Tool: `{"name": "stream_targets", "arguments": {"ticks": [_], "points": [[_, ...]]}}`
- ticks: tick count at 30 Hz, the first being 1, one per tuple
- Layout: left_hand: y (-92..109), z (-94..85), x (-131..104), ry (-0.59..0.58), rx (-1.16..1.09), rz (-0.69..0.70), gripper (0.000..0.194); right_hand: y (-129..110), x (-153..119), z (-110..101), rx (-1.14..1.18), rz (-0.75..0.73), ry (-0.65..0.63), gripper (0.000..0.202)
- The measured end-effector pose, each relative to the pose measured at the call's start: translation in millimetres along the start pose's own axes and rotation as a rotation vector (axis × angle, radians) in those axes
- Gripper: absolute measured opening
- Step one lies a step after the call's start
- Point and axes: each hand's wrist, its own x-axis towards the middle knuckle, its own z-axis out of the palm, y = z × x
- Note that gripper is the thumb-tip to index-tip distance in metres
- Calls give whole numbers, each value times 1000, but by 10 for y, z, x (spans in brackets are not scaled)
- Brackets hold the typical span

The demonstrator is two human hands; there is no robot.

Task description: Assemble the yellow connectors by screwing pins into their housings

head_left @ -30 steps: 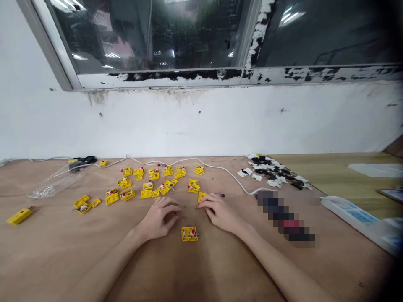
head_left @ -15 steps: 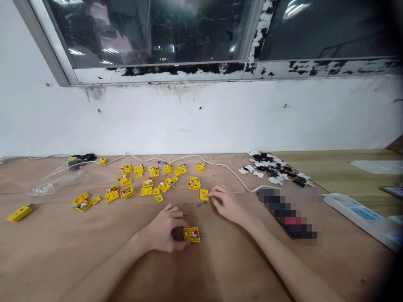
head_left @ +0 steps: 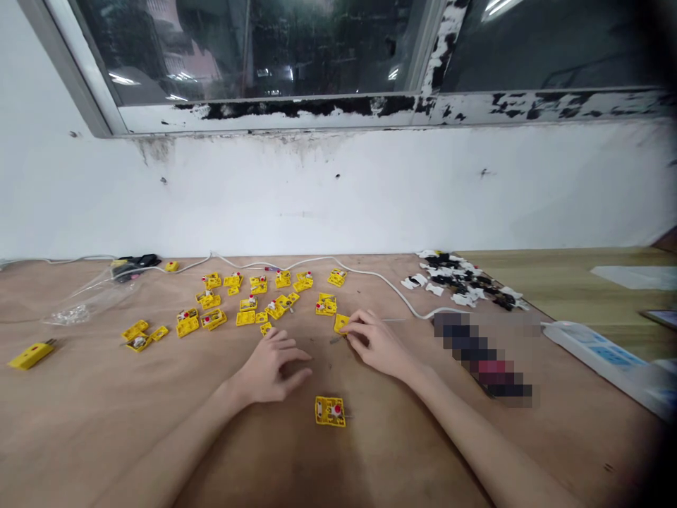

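My left hand (head_left: 275, 367) is open over the table, thumb and fingers apart, with nothing in it. In front of it lies a yellow plastic housing half (head_left: 330, 411), its inside facing up, with a red button, white parts and a thin metal pin at its right side. Thumb and forefinger of my right hand (head_left: 378, 343) pinch the right edge of a yellow plastic cover (head_left: 341, 323). Beside those fingertips is a small dark piece (head_left: 336, 340), too small to name. A thin metal rod (head_left: 394, 320) shows just behind the right hand.
Several opened yellow housings (head_left: 214, 319) lie in loose rows ahead. At left are a closed yellow device (head_left: 32, 355) and a clear plastic bag (head_left: 79, 303). Black and white pieces (head_left: 460, 279), a blurred dark object (head_left: 481, 356) and a power strip (head_left: 597, 353) lie at right. A white cable (head_left: 381, 277) crosses behind.
My left hand has let go of the housing half with the red button and moved up and left. My right hand stays at the yellow cover. The view has shifted slightly.
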Motion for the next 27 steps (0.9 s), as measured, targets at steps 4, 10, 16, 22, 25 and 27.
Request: {"name": "stream_targets", "arguments": {"ticks": [4, 10, 16, 22, 25, 27], "points": [[-242, 19, 9, 92, 57, -87, 15, 1, 10, 30, -52, -12, -45, 17], [-175, 73, 14, 141, 48, -73, 16, -167, 44, 46, -103, -32, -64, 17], [-16, 132, 23, 149, 34, -53, 17, -278, 35, -58, -120, -17, -93, 15], [-36, 176, 20, 113, 36, -60, 16, -107, -12, -64, -125, 66, -165, 11], [-30, 174, 22, 104, 31, -63, 16, -128, -2, -53, -92, 63, -158, 14], [-21, 170, 24, 98, 28, -66, 17, -169, 6, -49, -76, 57, -140, 13]]}}
